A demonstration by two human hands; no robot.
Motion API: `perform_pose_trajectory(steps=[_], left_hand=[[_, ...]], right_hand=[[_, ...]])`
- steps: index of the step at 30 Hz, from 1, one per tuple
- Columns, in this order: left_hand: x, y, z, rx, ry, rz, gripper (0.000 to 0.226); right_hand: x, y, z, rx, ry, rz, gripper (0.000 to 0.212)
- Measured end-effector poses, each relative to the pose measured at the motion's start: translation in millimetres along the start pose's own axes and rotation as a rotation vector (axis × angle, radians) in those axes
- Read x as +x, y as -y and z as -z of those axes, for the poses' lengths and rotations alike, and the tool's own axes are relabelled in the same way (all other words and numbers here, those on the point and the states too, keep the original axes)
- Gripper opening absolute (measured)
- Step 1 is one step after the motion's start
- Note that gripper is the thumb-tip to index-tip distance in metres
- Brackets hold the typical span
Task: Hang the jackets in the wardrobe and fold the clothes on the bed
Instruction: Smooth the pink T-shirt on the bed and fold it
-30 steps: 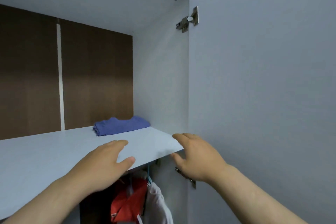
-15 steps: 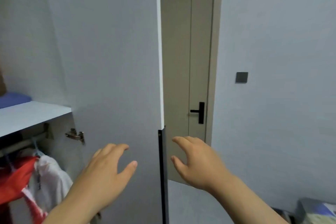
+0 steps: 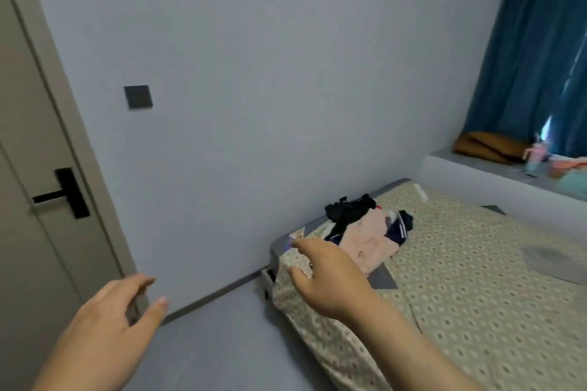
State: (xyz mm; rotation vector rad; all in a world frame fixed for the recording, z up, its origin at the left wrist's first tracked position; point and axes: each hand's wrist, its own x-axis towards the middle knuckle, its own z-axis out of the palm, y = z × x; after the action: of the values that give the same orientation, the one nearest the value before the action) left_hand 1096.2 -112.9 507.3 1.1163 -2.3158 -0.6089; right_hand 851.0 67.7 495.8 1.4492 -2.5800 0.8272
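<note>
- Clothes (image 3: pixel 370 236) lie in a loose pile, black, pink and navy, on the left side of the bed (image 3: pixel 476 289), beside the wall (image 3: pixel 286 73).
- My right hand (image 3: pixel 330 276) hangs over the bed's near left corner, fingers spread, holding nothing.
- My left hand (image 3: pixel 108 327) is open wide too, over the floor (image 3: pixel 222 346) near the door (image 3: pixel 25 232).

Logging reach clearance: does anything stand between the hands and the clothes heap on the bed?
Nothing visible does. The open left hand and right hand hold nothing, and the heap of black, pink and navy clothes lies uncovered on the dotted beige bedspread beyond the right hand.
</note>
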Motion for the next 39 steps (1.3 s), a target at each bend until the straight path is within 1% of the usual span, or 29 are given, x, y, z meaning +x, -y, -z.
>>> perform_pose_trajectory(steps=[2, 5, 7, 12, 15, 20, 23, 27, 30, 35, 39], left_hand=[[16, -1, -25, -0.055, 0.061, -0.049, 0.028], [36, -3, -61, -0.118, 0.165, -0.087, 0.033], [47, -12, -86, -0.128, 0.249, -0.106, 0.031], [68, -67, -158, -0.109, 0.407, -0.279, 0.022], [84, -103, -209, -0.11, 0.494, -0.359, 0.03], [111, -153, -284, -0.056, 0.626, -0.396, 0.036], [137, -171, -322, 0.024, 0.668, -0.393, 0.036], [169, -184, -363, 0.074, 0.704, -0.349, 0.035], [188, -190, -395, 0.101, 0.765, -0.315, 0.033], [235, -206, -447, 0.102, 0.841, -0.254, 0.034], [290, -213, -504, 0.062, 0.906, -0.198, 0.028]], right_hand=[[-11, -22, 0, -0.01, -0.012, -0.113, 0.041], [-32, -51, -7, -0.01, -0.01, -0.248, 0.046], [-44, -71, -10, -0.025, 0.004, -0.307, 0.047], [-68, -131, 2, -0.031, -0.031, -0.482, 0.046], [-73, -174, 6, -0.014, -0.053, -0.575, 0.046], [-57, -255, 7, 0.048, -0.057, -0.658, 0.044], [-36, -305, 5, 0.098, -0.052, -0.698, 0.042], [-7, -357, -1, 0.117, 0.041, -0.712, 0.042], [17, -386, -5, 0.119, 0.101, -0.714, 0.042], [56, -427, -19, 0.133, 0.154, -0.76, 0.042], [92, -465, -43, 0.131, 0.191, -0.792, 0.043]])
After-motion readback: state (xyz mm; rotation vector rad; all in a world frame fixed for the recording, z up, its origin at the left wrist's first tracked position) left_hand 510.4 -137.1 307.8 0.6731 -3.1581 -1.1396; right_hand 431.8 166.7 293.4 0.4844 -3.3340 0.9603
